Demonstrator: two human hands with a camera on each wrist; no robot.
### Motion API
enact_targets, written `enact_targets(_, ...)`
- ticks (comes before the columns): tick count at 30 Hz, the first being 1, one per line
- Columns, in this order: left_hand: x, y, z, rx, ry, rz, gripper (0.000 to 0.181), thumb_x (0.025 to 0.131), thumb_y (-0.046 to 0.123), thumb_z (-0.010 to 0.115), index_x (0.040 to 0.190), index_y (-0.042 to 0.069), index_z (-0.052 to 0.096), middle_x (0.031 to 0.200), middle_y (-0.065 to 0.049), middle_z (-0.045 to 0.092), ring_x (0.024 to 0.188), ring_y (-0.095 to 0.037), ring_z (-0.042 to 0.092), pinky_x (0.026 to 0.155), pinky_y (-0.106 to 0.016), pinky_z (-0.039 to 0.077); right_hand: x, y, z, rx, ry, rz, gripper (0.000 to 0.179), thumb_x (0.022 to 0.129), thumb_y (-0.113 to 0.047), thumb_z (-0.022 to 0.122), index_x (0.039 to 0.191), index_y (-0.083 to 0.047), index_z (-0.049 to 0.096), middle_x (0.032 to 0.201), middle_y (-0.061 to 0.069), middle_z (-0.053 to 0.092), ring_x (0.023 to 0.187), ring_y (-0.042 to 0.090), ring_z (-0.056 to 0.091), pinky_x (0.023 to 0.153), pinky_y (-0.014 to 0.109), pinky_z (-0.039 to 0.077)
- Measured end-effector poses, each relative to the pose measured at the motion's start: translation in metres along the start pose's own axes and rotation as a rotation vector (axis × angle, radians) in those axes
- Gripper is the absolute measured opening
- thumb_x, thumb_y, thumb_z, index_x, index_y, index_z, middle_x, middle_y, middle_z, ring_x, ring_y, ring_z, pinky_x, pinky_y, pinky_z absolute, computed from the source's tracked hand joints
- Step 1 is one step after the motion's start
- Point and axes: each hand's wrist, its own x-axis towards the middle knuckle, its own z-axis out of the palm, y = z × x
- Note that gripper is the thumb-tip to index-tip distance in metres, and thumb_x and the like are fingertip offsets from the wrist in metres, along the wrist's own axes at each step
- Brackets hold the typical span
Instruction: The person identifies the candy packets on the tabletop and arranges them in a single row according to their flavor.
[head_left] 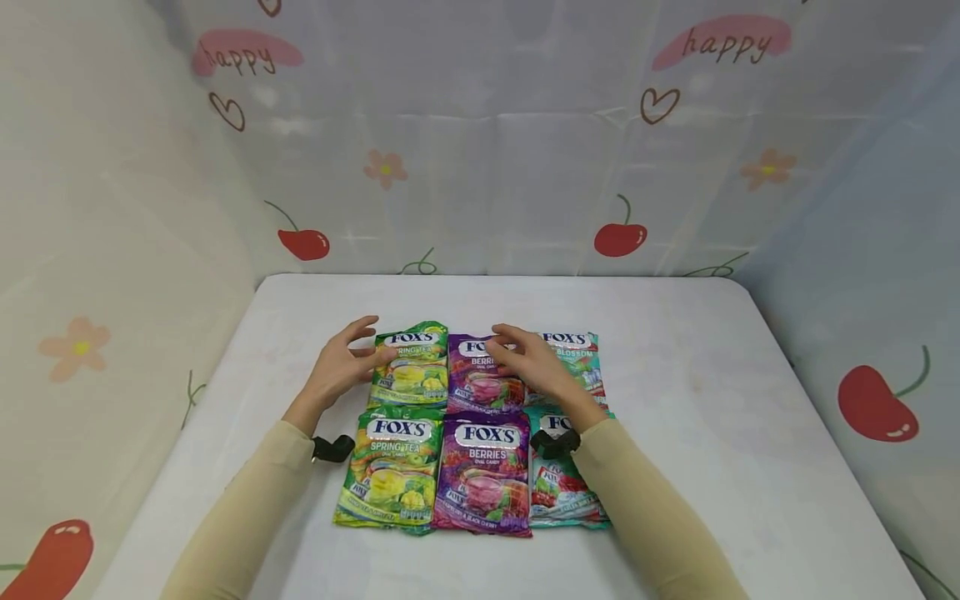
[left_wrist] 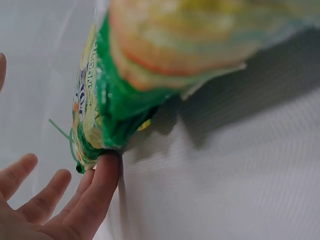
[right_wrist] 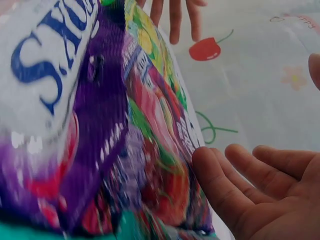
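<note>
Two rows of Fox's candy bags lie flat, face up, side by side. In the far row are a green Spring Tea bag point(head_left: 411, 379), a purple Berries bag point(head_left: 487, 392) and a teal Blossom bag point(head_left: 583, 358). Nearer are another green bag point(head_left: 390, 479), another purple bag point(head_left: 483, 483) and a teal bag point(head_left: 562, 496), partly covered by the right forearm. My left hand point(head_left: 339, 367), fingers spread, is at the far green bag's left edge, fingertips against it in the left wrist view. Over the far purple bag hovers my right hand point(head_left: 531, 362), fingers loosely bent, holding nothing; contact is unclear.
The bags lie on a white table point(head_left: 675, 500) with rounded far corners. Printed curtains point(head_left: 480, 192) with cherries and flowers stand behind it and along both sides. A black strap-like camera mount point(head_left: 333, 448) sits on the left wrist, another point(head_left: 555, 444) on the right.
</note>
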Motion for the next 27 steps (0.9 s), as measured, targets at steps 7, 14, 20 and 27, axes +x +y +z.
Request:
enact_targets(7,0.002,-0.005,0.001,-0.045,0.033,-0.094,0.092,0.086,0.055,0.080,0.160,0.020,0.036,0.154,-0.018,0.046,0.119,-0.036,0.063,0.085,-0.038,0.064,0.012,-0.002,0.022,0.117,-0.051,0.042,0.065,0.106,-0.041,0.058,0.158,-0.009,0.038,0.147,0.022,0.054,0.112,0.036,0.070,0.093,0.041,0.061)
enact_targets(14,0.002,-0.008,0.001,-0.102,0.005,-0.196,0.075,0.094,0.037,0.077,0.155,0.011,0.042,0.133,-0.023,0.063,0.091,-0.020,0.070,0.078,-0.032,0.064,0.023,-0.010,0.040,0.207,-0.056,0.131,0.072,0.103,-0.048,0.061,0.157,-0.006,0.040,0.142,0.019,0.058,0.113,0.032,0.069,0.093,0.040,0.061)
enact_targets(20,0.003,-0.008,0.004,-0.083,-0.017,-0.265,0.059,0.094,0.035,0.077,0.138,0.002,0.057,0.122,-0.020,0.068,0.084,-0.015,0.070,0.073,-0.029,0.063,0.032,-0.015,0.054,0.232,-0.034,0.197,0.060,0.103,-0.045,0.062,0.146,-0.005,0.053,0.132,0.019,0.062,0.109,0.030,0.068,0.094,0.039,0.061)
enact_targets(27,0.004,-0.006,0.006,-0.044,-0.007,-0.257,0.052,0.097,0.027,0.075,0.137,-0.001,0.057,0.119,-0.021,0.069,0.081,-0.014,0.069,0.070,-0.028,0.062,0.037,-0.023,0.065,0.157,-0.034,0.283,0.066,0.103,-0.041,0.062,0.154,-0.003,0.044,0.141,0.017,0.060,0.110,0.026,0.068,0.093,0.038,0.060)
